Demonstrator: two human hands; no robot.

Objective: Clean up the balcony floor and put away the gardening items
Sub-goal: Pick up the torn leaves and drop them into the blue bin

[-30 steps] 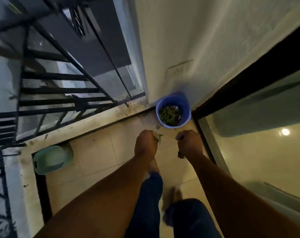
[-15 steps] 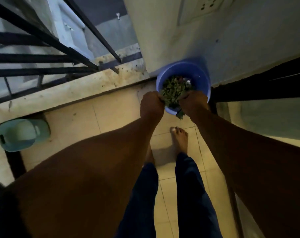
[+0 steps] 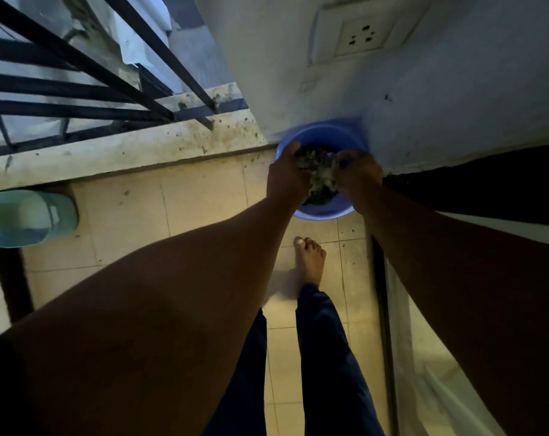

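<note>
Balcony corner, evening light: a person bends over a blue tub set on the tiled floor where wall and door frame meet. Both hands are inside the rim, over a heap of plant scraps. Left hand has fingers curled at the heap's left side, w/ fingertips on the tub's far rim; right hand is curled at the heap's right side. Whether they're clenched on scraps, pressing the pile down or letting go — can't tell; fingers mostly hidden and the frame is soft w/ motion.

Progress, as a judgement: well along but not done. Tub already holds a good load of leaves and bits, so most loose debris looks gathered. Left to do: dark specks and crumbs dot the tiles near the bare foot and along the door track, and more grit sits on the ledge under the railing. A pale green can lies at the far left edge of the floor, well apart from the tub, not yet put away. The tub itself prob. needs carrying off too. A wall socket sits above the tub.
</note>
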